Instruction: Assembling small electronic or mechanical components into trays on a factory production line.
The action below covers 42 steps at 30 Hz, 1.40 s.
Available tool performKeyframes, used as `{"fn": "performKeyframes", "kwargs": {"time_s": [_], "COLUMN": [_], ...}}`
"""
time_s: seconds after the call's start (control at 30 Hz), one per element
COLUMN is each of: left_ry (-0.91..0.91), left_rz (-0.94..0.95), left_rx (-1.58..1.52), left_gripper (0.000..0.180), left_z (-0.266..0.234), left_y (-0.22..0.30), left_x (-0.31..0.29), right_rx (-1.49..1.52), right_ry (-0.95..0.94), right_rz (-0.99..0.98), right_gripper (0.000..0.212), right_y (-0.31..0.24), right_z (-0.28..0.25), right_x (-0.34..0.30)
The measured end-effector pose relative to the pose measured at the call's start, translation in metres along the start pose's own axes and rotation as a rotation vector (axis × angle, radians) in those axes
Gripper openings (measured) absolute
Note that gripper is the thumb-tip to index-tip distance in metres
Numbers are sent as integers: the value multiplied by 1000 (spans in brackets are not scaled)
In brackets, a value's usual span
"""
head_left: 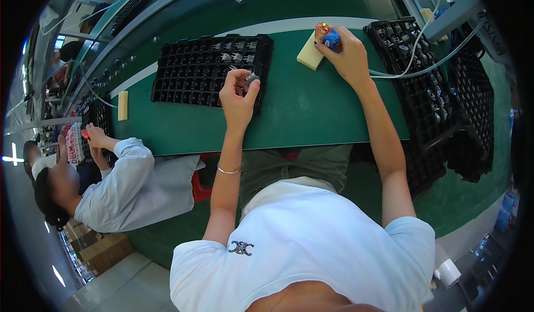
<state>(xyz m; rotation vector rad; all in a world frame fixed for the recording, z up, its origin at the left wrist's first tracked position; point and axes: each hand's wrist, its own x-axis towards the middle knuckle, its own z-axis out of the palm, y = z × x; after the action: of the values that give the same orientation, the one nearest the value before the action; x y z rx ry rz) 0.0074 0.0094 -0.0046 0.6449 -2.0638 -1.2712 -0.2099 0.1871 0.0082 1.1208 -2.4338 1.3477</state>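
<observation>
My left hand (238,98) pinches a small grey metal part (252,79) between thumb and fingers, over the near right corner of a black compartment tray (183,73). Several silvery parts with prongs (232,57) sit in that tray's right-hand pockets. My right hand (350,56) is closed round a small blue object with a shiny orange top (331,38); its exact kind is unclear. It is held at the far end of a pale yellow block (310,53) on the green table, and the fingers hide part of it. Whether it touches the block cannot be told.
Another black tray with metal parts (409,50) lies at the right, crossed by pale tubes (445,66). More black trays (473,100) stand beyond it. A second yellow block (122,106) is at the left, near a seated co-worker (119,189) handling something red.
</observation>
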Motion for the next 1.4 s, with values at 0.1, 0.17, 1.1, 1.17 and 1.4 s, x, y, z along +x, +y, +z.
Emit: {"fn": "performKeyframes", "kwargs": {"time_s": [0.1, 0.17, 1.1, 1.17, 1.4], "left_ry": [13, 10, -15, -1, -7], "left_rz": [17, 14, -119, -118, -186], "left_rx": [6, 31, -317, -347, -458], "left_gripper": [20, 20, 25, 24, 23], "left_z": [0, 0, -8, -7, -17], "left_y": [0, 0, -11, -10, 7], "left_x": [-1, -2, 6, 6, 9], "right_rx": [12, 20, -166, -213, -55], "right_ry": [2, 9, -9, -41, -168], "right_rz": [11, 10, -91, -97, -49], "right_gripper": [40, 39, 54, 52, 48], "right_y": [-1, -1, 57, 60, 20], "right_z": [1, 1, 131, 137, 110], "right_x": [0, 0, 187, 189, 161]}}
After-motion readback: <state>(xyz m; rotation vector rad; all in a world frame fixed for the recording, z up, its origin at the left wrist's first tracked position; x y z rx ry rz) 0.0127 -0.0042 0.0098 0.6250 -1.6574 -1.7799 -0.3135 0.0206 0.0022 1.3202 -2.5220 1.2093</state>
